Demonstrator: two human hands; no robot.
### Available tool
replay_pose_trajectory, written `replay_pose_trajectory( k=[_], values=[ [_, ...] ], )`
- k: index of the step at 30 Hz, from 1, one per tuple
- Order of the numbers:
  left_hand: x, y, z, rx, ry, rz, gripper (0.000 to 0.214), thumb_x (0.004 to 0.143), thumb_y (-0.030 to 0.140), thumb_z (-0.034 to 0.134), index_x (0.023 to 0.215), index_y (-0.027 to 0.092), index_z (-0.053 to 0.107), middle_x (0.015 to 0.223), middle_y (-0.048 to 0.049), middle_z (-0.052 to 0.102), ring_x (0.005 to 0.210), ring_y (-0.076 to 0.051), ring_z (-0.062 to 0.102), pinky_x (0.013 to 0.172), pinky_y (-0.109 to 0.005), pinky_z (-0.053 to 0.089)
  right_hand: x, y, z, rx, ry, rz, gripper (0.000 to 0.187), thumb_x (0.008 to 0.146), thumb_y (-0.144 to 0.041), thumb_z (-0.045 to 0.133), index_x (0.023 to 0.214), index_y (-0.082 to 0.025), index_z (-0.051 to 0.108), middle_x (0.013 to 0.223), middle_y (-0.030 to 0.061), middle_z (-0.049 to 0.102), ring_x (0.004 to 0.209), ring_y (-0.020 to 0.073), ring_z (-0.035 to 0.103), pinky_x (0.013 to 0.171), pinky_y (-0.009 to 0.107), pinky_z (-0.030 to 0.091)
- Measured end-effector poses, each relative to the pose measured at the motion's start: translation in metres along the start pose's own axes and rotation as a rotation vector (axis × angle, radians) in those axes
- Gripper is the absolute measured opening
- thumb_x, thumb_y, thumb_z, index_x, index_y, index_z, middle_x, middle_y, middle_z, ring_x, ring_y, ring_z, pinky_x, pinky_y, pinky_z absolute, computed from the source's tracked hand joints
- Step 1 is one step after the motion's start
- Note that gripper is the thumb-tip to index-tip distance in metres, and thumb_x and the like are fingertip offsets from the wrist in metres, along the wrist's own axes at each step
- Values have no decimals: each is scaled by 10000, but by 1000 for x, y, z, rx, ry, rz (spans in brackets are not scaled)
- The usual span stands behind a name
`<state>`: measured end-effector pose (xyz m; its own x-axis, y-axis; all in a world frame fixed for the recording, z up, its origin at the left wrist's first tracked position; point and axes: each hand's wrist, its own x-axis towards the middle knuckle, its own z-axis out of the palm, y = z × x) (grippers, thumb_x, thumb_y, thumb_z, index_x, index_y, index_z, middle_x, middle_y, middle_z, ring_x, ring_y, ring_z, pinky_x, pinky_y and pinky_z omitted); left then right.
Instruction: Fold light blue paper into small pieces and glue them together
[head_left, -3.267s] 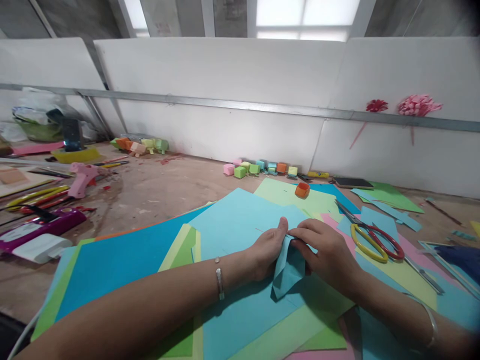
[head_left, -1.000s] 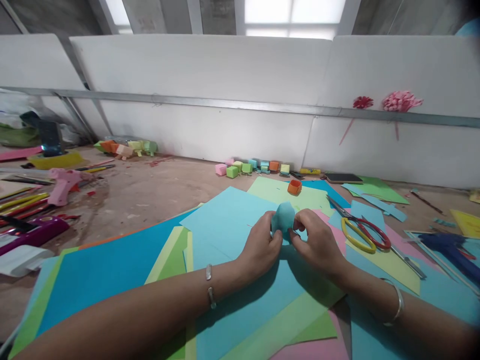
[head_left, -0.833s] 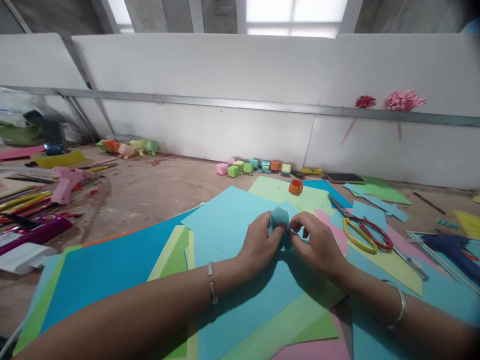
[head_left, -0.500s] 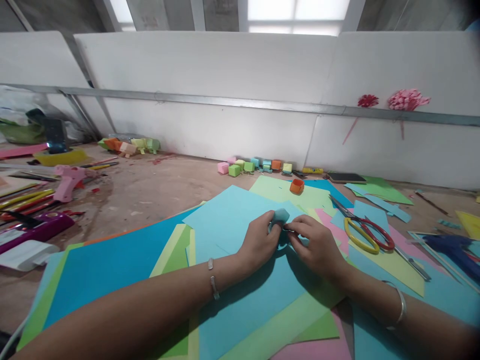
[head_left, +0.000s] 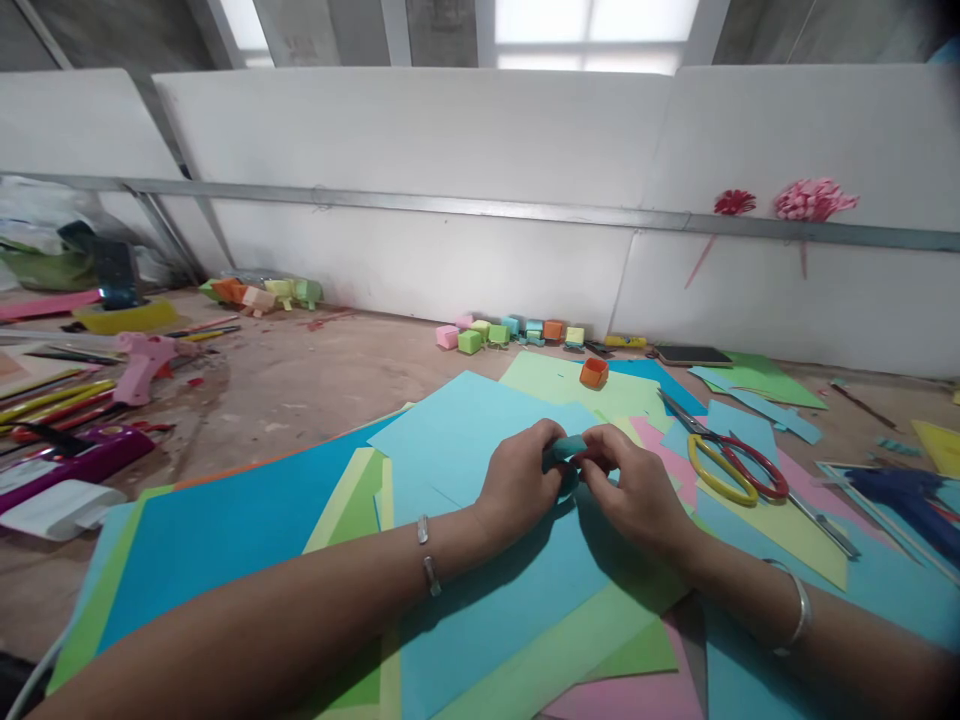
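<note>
Over blue sheet (head_left: 465, 425) | left hand (head_left: 520, 478), right hand (head_left: 637, 488): grip pinching blue paper (head_left: 568, 447) | yellow tube (head_left: 625, 341): illegible

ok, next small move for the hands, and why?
Probably a light press with the right hand on its end of the blue paper piece, the left hand bracing: the fingers of both are at opposite ends of it, so one can steady while the other shapes.

Blue paper pc (head_left: 568, 447) partly hidden btwn hands (head_left: 519, 478) (head_left: 636, 490).
</note>
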<state>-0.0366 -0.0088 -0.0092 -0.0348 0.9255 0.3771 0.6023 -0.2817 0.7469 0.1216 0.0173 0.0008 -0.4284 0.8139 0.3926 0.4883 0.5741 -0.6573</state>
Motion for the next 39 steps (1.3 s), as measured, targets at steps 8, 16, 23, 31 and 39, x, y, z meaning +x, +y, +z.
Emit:
replay_pose_trajectory(
  k=[8,16,23,31,39],
  values=[
    [5,-6,1,24,32,58,164,694,54,639,712,205,702,733,-11,667,727,-183,604,682,-297,458,-1,2,3,-86,-25,-117,172,773,-234,539,929,-179,586,907,82,636,812,211,574,678,317,462],
    [-2,-2,-1,86,-27,182,224,725,59,550,866,217,623,860,-10,690,793,-182,601,735,-304,463,-4,-2,4,-123,-72,-40,243,711,-125,451,908,-196,575,863,50,653,747,186,565,664,295,430],
    [-6,8,0,-258,-6,17,342,705,183,693,965,215,473,950,-43,618,869,-195,619,790,-357,524,6,5,-4,-127,8,76,101,753,-220,464,707,-203,551,652,9,605,589,159,512,555,277,381],
    [1,-1,7,-416,-80,-170,262,713,159,713,865,192,503,817,-20,628,832,-195,664,740,-363,572,16,17,-5,-107,115,129,135,764,-275,497,650,-207,522,617,7,594,564,161,529,510,273,392],
    [-1,6,6,-388,-104,-189,489,570,135,819,918,197,481,960,-29,602,774,-169,643,697,-349,574,13,11,-5,-91,82,167,160,787,-294,496,721,-181,588,659,39,632,582,188,589,515,289,435]
  ],
)
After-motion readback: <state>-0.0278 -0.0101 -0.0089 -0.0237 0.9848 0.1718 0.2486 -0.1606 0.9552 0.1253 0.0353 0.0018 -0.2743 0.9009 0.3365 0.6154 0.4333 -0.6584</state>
